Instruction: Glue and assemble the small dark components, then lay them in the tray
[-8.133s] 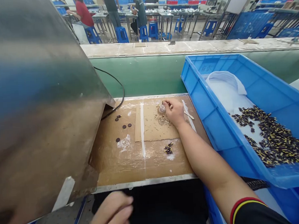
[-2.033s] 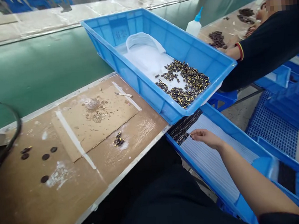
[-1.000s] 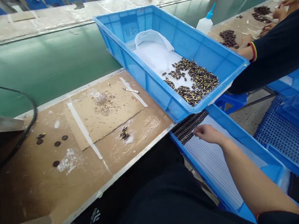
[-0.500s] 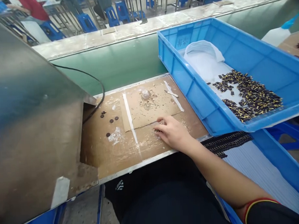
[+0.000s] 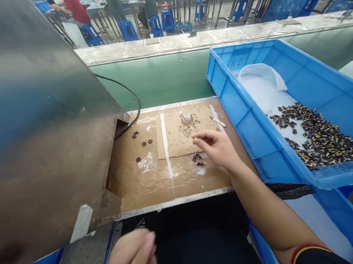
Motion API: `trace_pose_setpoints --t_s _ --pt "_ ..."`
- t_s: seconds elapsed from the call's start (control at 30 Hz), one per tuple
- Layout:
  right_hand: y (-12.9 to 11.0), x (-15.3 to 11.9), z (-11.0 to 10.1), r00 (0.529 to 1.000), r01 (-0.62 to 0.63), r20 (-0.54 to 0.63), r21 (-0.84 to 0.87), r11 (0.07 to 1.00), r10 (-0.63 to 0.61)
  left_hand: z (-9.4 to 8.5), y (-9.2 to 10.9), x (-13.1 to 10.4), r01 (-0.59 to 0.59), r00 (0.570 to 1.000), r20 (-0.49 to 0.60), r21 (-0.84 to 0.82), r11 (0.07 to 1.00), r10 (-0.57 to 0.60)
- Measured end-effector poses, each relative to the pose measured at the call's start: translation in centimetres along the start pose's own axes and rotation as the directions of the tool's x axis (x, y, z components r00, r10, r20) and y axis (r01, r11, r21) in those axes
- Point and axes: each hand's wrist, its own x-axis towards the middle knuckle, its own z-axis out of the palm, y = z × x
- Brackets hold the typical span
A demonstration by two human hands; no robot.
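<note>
My right hand hovers over the near right part of a cardboard sheet, thumb and fingertips pinched together. Whatever the pinch holds is too small to make out. Just below it, several small dark pieces with yellow ends lie on the brown work board. A small clear plastic piece stands farther back on the cardboard, amid dark stains and crumbs. My left hand, slightly blurred, is at the bottom edge in front of my dark clothes. Its fingers are curled together, and their contents are hidden.
On the right, a blue crate holds a heap of dark-and-yellow pieces and white cloth. Several dark discs lie on the board's left side. A metal housing with a black cable borders the left. A pale stick lies near the crate.
My right hand has risen from the board, uncovering the small dark pieces beneath it. My left hand has come into view at the bottom. The whole view has shifted.
</note>
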Motion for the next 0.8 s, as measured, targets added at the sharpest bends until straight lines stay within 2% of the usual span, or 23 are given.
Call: trace_pose_setpoints --t_s 0.03,0.07,0.13,0.2,0.27,0.3,0.37,0.47,0.6,0.7,0.8 --pt "0.0 1.6 -0.2 0.998 -0.023 -0.05 0.071 0.997 0.027 1.7 -0.2 1.1 -0.065 0.996 0.051 -0.061 0.996 0.068" --pt "0.2 3.3 -0.3 0.995 -0.029 -0.095 0.136 0.99 0.042 3.7 -0.5 2.6 -0.104 0.994 0.0 -0.14 0.985 0.105" --pt "1.0 6.4 -0.3 0.981 -0.011 -0.185 0.236 0.972 0.056 7.8 -1.4 6.3 -0.08 0.99 -0.137 -0.3 0.951 0.04" --pt "2.2 8.8 0.1 0.966 0.017 -0.253 0.255 0.967 0.049 11.5 -2.6 10.0 0.034 0.989 -0.116 -0.418 0.908 -0.09" --pt "3.7 10.2 0.6 0.95 0.05 -0.313 0.182 0.982 0.009 14.7 -4.2 12.9 0.254 0.96 0.022 -0.487 0.836 -0.279" --pt "4.4 10.6 0.9 0.94 0.07 -0.341 0.117 0.991 -0.026 15.9 -5.1 13.8 0.328 0.936 0.063 -0.517 0.791 -0.347" --pt "5.8 10.8 1.4 0.917 0.112 -0.381 -0.036 0.993 -0.117 18.0 -6.9 14.6 0.396 0.908 0.105 -0.528 0.751 -0.405" --pt "7.2 10.9 1.9 0.898 0.168 -0.373 -0.201 0.965 -0.234 20.1 -8.8 14.3 0.471 0.866 0.116 -0.514 0.717 -0.486" --pt "7.8 11.1 2.3 0.896 0.178 -0.361 -0.246 0.953 -0.261 21.3 -9.8 13.8 0.611 0.749 0.205 -0.581 0.538 -0.63" --pt "7.8 11.2 2.4 0.902 0.156 -0.353 -0.272 0.949 -0.25 21.6 -9.8 14.0 0.641 0.723 0.255 -0.596 0.484 -0.642" --pt "7.8 11.3 2.4 0.904 0.129 -0.357 -0.294 0.947 -0.234 21.5 -9.6 14.1 0.646 0.719 0.278 -0.604 0.466 -0.637"
